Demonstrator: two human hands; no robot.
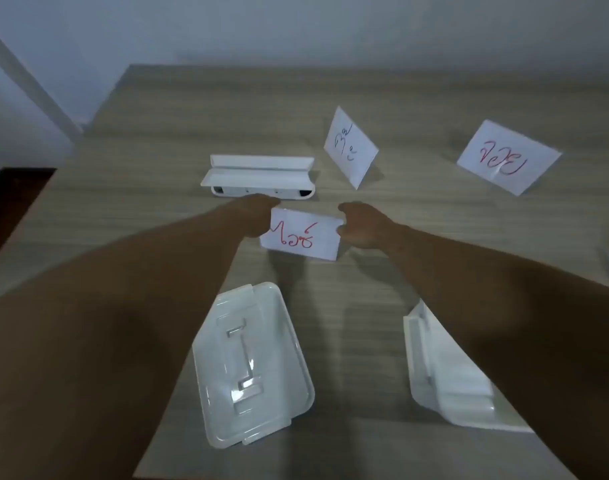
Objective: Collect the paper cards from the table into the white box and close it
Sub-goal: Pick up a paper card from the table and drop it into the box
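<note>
Between both hands (261, 216) (360, 223): card (301, 233), gripped L+R.

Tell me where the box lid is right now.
In the head view, the lid lies on the table, near edge, just left of centre, beside the white box.

red-script card (301, 234) lifted | two cards (350, 148) standing | box (445, 372) seemingly open
</note>
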